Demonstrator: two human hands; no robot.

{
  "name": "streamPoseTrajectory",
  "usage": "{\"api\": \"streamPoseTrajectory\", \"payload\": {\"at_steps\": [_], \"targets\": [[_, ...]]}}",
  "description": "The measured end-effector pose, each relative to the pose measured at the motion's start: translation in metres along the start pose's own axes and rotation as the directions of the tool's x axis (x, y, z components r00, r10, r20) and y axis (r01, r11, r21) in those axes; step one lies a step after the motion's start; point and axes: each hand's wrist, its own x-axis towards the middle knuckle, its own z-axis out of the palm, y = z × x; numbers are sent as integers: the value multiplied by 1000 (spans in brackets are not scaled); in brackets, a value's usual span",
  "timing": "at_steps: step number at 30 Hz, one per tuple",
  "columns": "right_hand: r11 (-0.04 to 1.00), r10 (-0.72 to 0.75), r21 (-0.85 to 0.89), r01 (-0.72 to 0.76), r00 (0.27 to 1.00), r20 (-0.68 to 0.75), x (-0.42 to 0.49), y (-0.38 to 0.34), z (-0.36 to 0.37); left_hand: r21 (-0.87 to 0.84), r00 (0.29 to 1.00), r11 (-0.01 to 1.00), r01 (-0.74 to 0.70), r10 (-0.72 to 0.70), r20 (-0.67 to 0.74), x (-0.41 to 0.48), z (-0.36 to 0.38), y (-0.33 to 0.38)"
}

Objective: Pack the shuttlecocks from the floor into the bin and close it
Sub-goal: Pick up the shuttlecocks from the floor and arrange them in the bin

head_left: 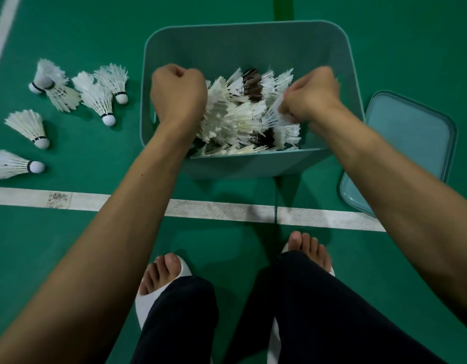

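Shuttlecock (275, 114) seemingly in right hand (312, 97), over bin (253, 164)

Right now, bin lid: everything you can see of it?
The lid is a teal rounded rectangle, plastic by its look, with a raised rim round a flat, paler panel. It is off the bin and lies flat on the green floor just right of it; whether the two touch cannot be told. The right forearm crosses in front of its near left corner in this view. Nothing rests on it.
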Motion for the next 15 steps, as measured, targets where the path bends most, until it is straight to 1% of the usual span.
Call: {"api": "streamPoseTrajectory", "payload": {"at_steps": [3,5,7,8,10,11,13,15], "targets": [[959,142,224,-175,977,158,-1,-5,0,-72,995,993,90,-93,-28,3,-3,2],[921,199,300,-250,961,190,-1,-7,-2,-11,993,994,113,-113,24,8,-5,4],[915,228,300,-269,960,164,1,-8,-4,68,993,995,73,-79,92,11,-5,4],[921,236,281,-271,959,155,2,-9,-4,72,991,996,51,-59,118,10,-4,3],[923,248,251,-290,951,186,2,-11,-3,18,987,999,43,-45,157,7,-3,0],[921,256,236,-309,939,228,2,-12,-1,-16,984,998,55,-51,171,6,-2,-1],[921,265,199,-335,913,311,0,-15,5,-75,977,993,94,-78,198,4,-1,0],[921,269,180,-344,900,344,1,-18,12,-106,968,983,147,-121,221,3,-1,3]]}}
